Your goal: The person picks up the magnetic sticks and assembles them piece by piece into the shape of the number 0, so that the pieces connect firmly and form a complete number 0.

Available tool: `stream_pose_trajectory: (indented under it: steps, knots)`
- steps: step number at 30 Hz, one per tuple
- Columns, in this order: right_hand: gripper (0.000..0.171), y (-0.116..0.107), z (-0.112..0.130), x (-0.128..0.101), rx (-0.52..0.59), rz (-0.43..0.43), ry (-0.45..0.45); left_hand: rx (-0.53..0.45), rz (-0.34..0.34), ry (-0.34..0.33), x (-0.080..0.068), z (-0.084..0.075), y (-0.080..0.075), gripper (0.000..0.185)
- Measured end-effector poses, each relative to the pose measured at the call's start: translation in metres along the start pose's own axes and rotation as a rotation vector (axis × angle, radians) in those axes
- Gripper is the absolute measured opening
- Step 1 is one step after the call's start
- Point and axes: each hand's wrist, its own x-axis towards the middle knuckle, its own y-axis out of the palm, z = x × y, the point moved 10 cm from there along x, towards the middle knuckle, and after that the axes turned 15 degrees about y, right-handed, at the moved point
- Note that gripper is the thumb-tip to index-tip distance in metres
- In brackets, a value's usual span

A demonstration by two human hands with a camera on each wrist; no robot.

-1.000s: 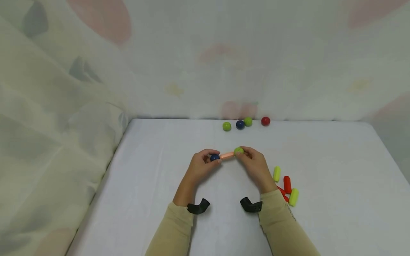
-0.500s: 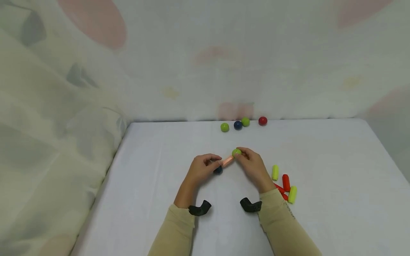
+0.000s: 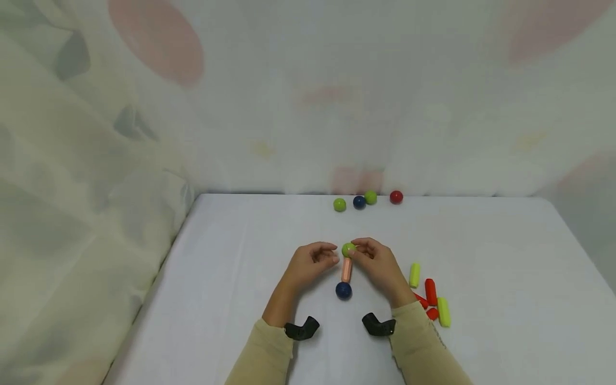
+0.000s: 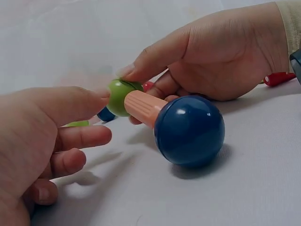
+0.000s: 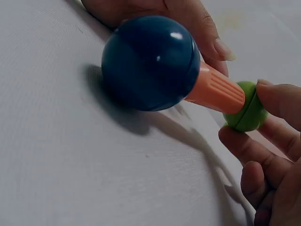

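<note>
While the blue ball [image 3: 344, 290] rests on the white table [image 3: 505, 278] nearest the person, at 6 o'clock from the hands, the peach rod [image 3: 346, 269] runs from it toward 12 o'clock up to the green ball [image 3: 348, 249]. The right hand [image 3: 377, 263] pinches that green ball between thumb and forefinger, the other fingers curled beneath. The left hand [image 3: 304, 263] lies at 9 o'clock of the rod, fingers loosely bent and holding nothing, its fingertip close to the green ball; whether it touches I cannot tell. The step in hand looks like joining rods and balls, with one link made. A further piece would need fetching: loose rods [image 3: 430, 292] lie at 3 o'clock, and four spare balls [image 3: 359, 201] sit far off at 12 o'clock by the curtain [image 3: 86, 176].
</note>
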Motion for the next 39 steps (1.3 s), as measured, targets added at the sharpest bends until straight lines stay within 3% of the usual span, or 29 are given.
stream_pose_trajectory:
  steps: [8,14,18,24,32,39]
  knots:
    - [0.041,0.011,0.001,-0.007,0.05,0.015,-0.025,-0.066,-0.003,0.005,-0.004,-0.001,0.005,0.042]
    - [0.033,0.011,-0.004,-0.009,-0.001,0.007,-0.016,-0.067,-0.001,-0.043,-0.004,0.004,0.011,0.04]
    - [0.028,0.005,0.004,-0.011,0.008,0.01,-0.065,-0.04,-0.022,-0.027,0.0,0.0,0.008,0.038]
    - [0.031,-0.003,0.011,-0.015,-0.052,0.022,-0.062,-0.048,-0.039,-0.025,0.0,0.002,0.003,0.034]
    - [0.039,-0.04,0.028,-0.027,-0.124,-0.048,-0.056,-0.153,-0.083,-0.083,-0.001,0.005,-0.007,0.037]
    - [0.051,-0.108,0.023,-0.046,-0.238,-0.195,-0.033,-0.181,-0.064,-0.114,-0.003,0.007,-0.005,0.034]
